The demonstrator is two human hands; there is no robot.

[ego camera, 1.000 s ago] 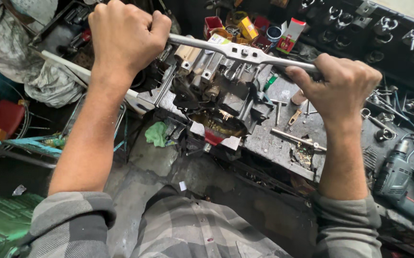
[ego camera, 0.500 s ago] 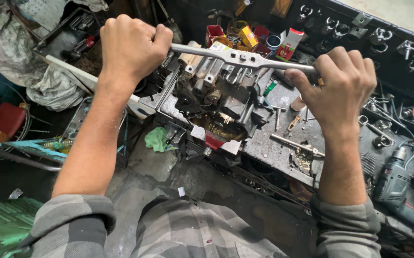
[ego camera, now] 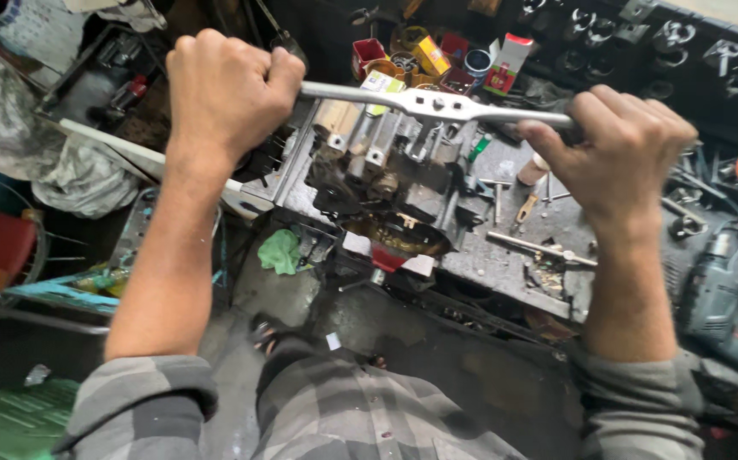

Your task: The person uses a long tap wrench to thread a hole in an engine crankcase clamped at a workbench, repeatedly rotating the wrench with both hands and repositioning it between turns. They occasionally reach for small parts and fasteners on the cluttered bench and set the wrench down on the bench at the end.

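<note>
Over the surface: we hold a long two-handled tap wrench (ego camera: 437,106) level above a dark metal engine casting (ego camera: 386,183) that sits near the surface's front edge.
Left hand: our left hand (ego camera: 224,85) is a tight fist, fingers wrapped fully round the wrench's left handle, nothing else in it.
Right hand: our right hand (ego camera: 616,149) is likewise closed, fingers (ego camera: 556,136) curled over the right handle, whose end is hidden inside the grip.
Wrench: its flat middle body lies between our hands, directly above the casting; whether a tap sits in it and bites the metal we cannot tell, the casting hides that.
Surface: the grimy metal surface (ego camera: 514,255) carries loose hand tools to the right of the casting, among them a long steel rod (ego camera: 539,247).
Back edge: small red and yellow boxes (ego camera: 437,55) and tins stand in a cluster behind the wrench.
Right edge: an electric drill (ego camera: 718,298) lies by our right forearm.
Below the front edge: a green rag (ego camera: 281,251) rests left of the casting.
Doing it well: we judge that both fists should push evenly, keeping the bar level and square over the casting, so the turning stays straight and does not bind.
</note>
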